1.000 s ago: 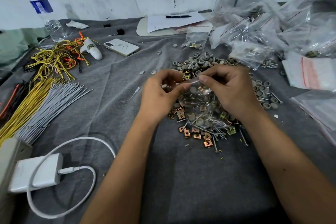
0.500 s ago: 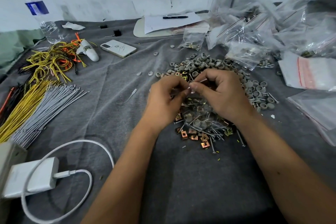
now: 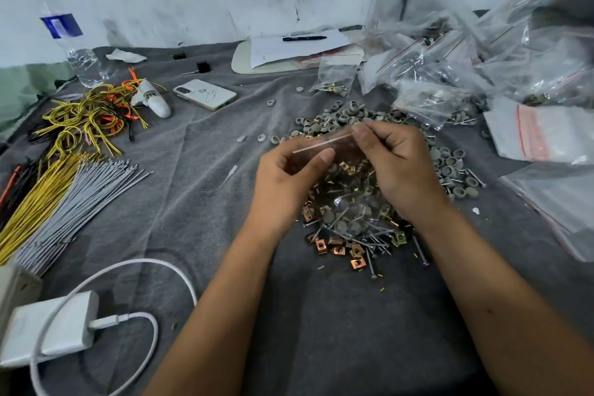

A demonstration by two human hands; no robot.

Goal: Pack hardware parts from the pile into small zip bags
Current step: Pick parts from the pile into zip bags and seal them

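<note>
Charger [image 3: 48,331] at worktop's near-left corner; wire bundles [image 3: 64,196] along left edge. Left hand [image 3: 286,180] pinches left end of small zip bag [image 3: 337,170] at its strip. Bag hangs mid-worktop, parts inside, just above parts pile [image 3: 353,228]. Right hand [image 3: 401,167] pinches strip's right end. Filled bags [image 3: 466,74] heaped at far-right corner.

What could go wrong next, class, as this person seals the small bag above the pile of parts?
1. The zip bag is only pinched at its top strip by the left hand and right hand; a slip could spill it into the hardware pile.
2. Its screws may pierce the thin plastic.
</note>
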